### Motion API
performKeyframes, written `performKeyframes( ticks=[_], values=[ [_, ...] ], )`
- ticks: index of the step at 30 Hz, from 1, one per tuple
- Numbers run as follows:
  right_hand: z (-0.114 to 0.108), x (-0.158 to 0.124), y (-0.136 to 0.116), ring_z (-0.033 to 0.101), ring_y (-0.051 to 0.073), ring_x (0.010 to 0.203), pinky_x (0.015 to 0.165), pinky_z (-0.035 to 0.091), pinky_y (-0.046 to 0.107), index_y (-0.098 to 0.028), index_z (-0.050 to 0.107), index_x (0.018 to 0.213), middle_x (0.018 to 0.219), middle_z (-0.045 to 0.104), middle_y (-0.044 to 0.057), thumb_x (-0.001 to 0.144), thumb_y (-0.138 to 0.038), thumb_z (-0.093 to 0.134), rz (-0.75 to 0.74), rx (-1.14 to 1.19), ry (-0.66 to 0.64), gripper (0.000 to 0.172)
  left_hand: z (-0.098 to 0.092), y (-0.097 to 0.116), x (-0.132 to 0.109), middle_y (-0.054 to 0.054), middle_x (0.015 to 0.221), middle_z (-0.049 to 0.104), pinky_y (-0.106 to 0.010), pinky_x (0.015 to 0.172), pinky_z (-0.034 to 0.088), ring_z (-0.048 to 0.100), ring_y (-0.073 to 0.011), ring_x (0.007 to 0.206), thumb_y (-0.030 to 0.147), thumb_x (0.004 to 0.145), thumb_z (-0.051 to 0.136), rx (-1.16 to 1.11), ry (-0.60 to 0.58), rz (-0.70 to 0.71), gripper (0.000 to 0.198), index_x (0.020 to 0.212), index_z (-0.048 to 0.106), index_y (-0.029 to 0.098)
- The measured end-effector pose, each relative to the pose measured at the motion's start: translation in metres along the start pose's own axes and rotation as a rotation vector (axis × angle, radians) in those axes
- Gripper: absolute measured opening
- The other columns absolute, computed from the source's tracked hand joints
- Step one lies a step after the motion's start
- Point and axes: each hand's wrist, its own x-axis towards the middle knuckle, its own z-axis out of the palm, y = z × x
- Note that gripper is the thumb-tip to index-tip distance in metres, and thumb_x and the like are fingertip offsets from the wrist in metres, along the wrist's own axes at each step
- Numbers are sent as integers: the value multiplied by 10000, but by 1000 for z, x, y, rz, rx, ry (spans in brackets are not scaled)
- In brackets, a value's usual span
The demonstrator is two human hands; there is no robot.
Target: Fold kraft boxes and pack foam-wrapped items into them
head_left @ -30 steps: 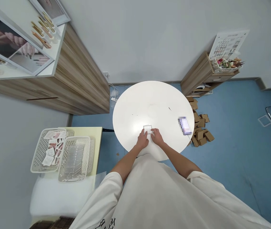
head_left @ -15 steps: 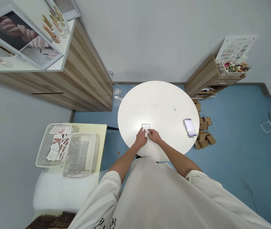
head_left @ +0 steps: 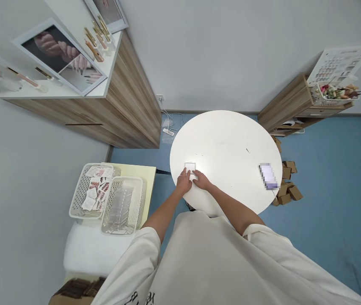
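Note:
A small square clear-and-white box [head_left: 190, 166] lies flat on the left part of the round white table [head_left: 231, 131]. My left hand [head_left: 184, 182] grips its near left edge, with the fingertips on the rim. At the near right corner, my right hand [head_left: 202, 181] has its fingers bent and holds that side. The fingers partly cover the box's near edge. What is inside the box is too small to make out.
A phone-like device [head_left: 268, 176], blurred out, lies at the table's right side. Brown cartons [head_left: 290, 191] are heaped on the floor beyond it. To my left, two white baskets [head_left: 144, 186] hold printed cards and clear plastic boxes. Wooden cabinets [head_left: 136, 101] stand along the wall.
Both hands and the small box have shifted left across the table, the hands still at its near edge. The view has turned left, so the surroundings appear further right.

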Motion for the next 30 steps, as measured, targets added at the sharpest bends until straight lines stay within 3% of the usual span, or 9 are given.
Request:
performKeyframes(
  ticks=[9, 14, 23, 30],
  values=[
    [-2, -2, -13, 362, 304, 1432, 1134, 357, 443, -177, 401, 1527, 1599, 320, 151, 901, -202, 542, 74, -114, -25, 642, -7, -6, 1, -159, 1655, 187, -519, 1205, 204, 204, -329, 1518, 184, 883, 497, 49, -5, 66, 654, 1518, 340, 184],
    [-4, -10, -17, 342, 272, 1447, 1153, 333, 421, -178, 441, 1481, 1605, 282, 151, 907, -229, 548, 96, -73, 61, 586, -13, 2, 0, -157, 1651, 197, -507, 1204, 210, 179, -313, 1527, 174, 882, 485, 48, 35, 83, 616, 1487, 370, 184],
    [-12, -57, 7, 416, 247, 1393, 1141, 352, 389, -159, 507, 1415, 1536, 379, 158, 938, -205, 487, 155, -82, 198, 480, -8, 30, -14, -155, 1638, 240, -514, 1196, 226, 230, -332, 1508, 187, 883, 470, 33, 52, 191, 670, 1532, 306, 192],
    [-16, -86, 24, 425, 254, 1389, 1133, 367, 396, -169, 533, 1394, 1532, 389, 151, 942, -198, 490, 120, -115, 214, 455, 4, 48, -42, -158, 1632, 242, -502, 1183, 244, 245, -328, 1499, 250, 940, 448, 82, 109, 171, 615, 1534, 304, 193]
  ],
)
